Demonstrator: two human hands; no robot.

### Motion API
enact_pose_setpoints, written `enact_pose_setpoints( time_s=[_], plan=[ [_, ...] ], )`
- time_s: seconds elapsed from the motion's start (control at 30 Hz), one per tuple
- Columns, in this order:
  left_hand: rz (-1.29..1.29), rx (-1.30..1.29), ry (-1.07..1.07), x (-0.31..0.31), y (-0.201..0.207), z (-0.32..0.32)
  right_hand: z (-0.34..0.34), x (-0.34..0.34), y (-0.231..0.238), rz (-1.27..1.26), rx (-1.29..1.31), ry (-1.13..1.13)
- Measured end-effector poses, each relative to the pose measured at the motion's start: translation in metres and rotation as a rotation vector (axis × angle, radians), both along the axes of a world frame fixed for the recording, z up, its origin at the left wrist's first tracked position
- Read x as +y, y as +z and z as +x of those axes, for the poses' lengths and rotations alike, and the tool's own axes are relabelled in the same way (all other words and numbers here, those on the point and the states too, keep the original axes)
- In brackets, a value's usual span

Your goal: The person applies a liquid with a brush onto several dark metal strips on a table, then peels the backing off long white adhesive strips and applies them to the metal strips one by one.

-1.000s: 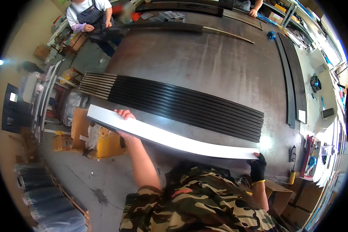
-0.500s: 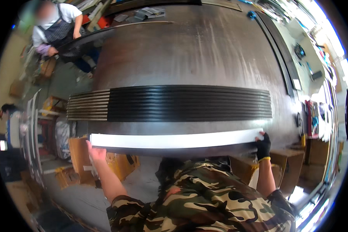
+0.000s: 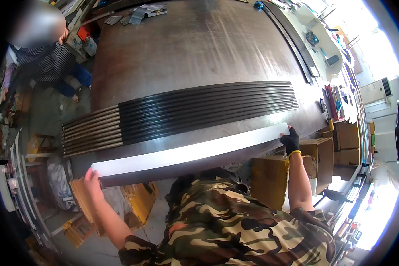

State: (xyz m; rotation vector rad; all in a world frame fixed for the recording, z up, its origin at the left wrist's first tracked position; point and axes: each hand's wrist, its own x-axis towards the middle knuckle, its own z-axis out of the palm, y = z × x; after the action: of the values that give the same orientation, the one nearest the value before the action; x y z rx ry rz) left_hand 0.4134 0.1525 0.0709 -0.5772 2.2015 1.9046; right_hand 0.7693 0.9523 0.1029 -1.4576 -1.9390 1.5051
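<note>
A long, flat white strip (image 3: 190, 151) stretches between my hands over the near edge of the dark table. My bare left hand (image 3: 92, 181) pinches its left end, fingertips at the corner. At the opposite end, my right hand (image 3: 290, 141), in a black fingerless glove with a yellow cuff, grips the strip between thumb and fingers. Just beyond the strip, several long, dark ribbed strips (image 3: 208, 106) lie side by side on the table, their left portion lighter and brownish.
The large brown table (image 3: 186, 53) reaches far back. Metal pieces (image 3: 139, 15) lie at its far left, and dark bars (image 3: 288, 40) along its right edge. Cardboard boxes (image 3: 270, 181) stand below the near edge. A person (image 3: 53, 62) in a striped apron stands at the left.
The view has turned, so the table and strips now slant upward to the right. The white strip stays in both hands. The person at far left no longer shows the long dark piece over the table.
</note>
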Motion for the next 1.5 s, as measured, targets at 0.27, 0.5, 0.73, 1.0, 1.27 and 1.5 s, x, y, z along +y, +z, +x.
enact_pose_setpoints(
  time_s=[0.27, 0.5, 0.73, 1.0, 1.27, 1.5],
  plan=[
    [-0.314, 0.026, 0.093, 0.025, -0.022, -0.012, 0.026, 0.072, -0.089, 0.681, -0.613, 0.537],
    [-0.27, 0.099, 0.074, 0.041, -0.026, -0.006, 0.021, 0.066, -0.068, 0.249, -0.384, -0.027],
    [-0.881, 0.274, -0.005, 0.054, -0.015, 0.005, -0.023, 0.005, -0.006, 0.612, -0.773, 0.09],
    [-0.647, 1.183, -1.105, 0.379, 0.071, 0.108, -0.009, -0.019, -0.022, 1.039, -0.427, -0.119],
    [-0.767, 1.031, -1.165, 0.463, 0.032, 0.118, -0.006, -0.019, -0.042, 0.917, -0.308, -0.142],
    [-0.679, 1.098, -1.248, 0.513, 0.034, 0.134, -0.006, -0.013, -0.035, 0.858, -0.255, -0.136]
  ],
)
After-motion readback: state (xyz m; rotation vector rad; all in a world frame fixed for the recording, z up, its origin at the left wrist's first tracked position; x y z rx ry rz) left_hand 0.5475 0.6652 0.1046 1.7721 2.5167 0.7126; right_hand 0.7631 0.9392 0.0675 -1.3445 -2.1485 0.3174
